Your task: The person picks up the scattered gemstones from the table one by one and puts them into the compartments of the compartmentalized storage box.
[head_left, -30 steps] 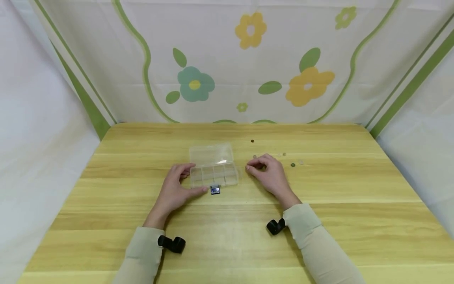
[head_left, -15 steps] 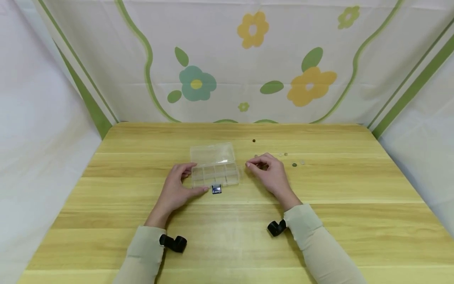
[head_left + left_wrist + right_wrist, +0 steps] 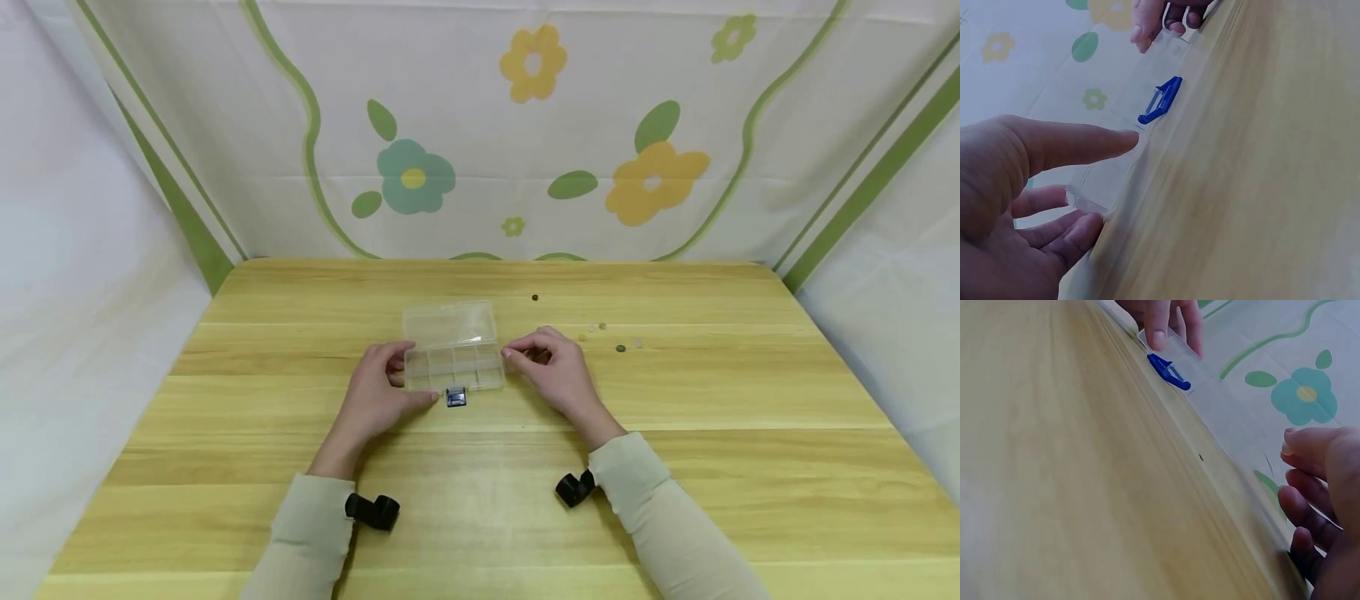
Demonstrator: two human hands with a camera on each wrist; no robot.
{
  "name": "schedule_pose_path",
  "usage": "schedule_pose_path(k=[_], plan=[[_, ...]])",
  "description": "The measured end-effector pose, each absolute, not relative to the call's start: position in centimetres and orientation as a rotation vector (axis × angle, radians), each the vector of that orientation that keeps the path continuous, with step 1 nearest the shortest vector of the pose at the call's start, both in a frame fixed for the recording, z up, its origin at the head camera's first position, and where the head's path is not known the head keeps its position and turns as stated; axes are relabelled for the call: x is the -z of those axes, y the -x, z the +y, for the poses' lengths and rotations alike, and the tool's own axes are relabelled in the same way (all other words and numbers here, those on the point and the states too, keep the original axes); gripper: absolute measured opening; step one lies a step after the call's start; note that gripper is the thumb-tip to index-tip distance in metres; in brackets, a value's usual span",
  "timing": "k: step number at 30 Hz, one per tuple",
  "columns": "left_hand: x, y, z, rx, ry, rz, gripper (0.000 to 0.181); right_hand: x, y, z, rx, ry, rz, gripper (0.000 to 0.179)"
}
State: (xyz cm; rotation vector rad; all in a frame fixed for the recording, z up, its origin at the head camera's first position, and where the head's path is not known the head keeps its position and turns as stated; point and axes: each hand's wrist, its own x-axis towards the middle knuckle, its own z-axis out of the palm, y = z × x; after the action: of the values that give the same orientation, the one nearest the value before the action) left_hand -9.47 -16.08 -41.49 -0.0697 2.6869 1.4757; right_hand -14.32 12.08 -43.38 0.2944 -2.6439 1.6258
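A clear plastic compartment box [image 3: 453,367] lies on the wooden table with its lid [image 3: 450,325] laid back. From the box's front edge sticks out a blue latch [image 3: 1161,100]. My left hand [image 3: 378,387] holds the box's left end, thumb along the front and fingers at the side and back. Right at the other end is my right hand [image 3: 551,367], its thumb and index fingertips pinched together near the rim. In the right wrist view a small pale bead [image 3: 1286,449] shows between those fingertips, mostly hidden. The remaining right fingers are curled under.
Small beads lie beyond and right of my right hand: a dark green one [image 3: 620,348], a yellowish one [image 3: 582,337], a brown one [image 3: 535,297] farther back, and several pale ones. A flowered cloth [image 3: 480,133] hangs behind the table.
My right hand has moved left, from beside the box to its right end, uncovering a yellowish bead. The left hand keeps its hold on the box, which has hardly moved.
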Motion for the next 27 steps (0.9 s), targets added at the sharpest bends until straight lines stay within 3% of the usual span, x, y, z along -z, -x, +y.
schedule_pose_path(k=[27], plan=[[40.83, 9.87, -15.48, -1.553, 0.165, 2.576, 0.078, 43.58, 14.09, 11.76, -1.708, -0.422, -2.665, 0.011]])
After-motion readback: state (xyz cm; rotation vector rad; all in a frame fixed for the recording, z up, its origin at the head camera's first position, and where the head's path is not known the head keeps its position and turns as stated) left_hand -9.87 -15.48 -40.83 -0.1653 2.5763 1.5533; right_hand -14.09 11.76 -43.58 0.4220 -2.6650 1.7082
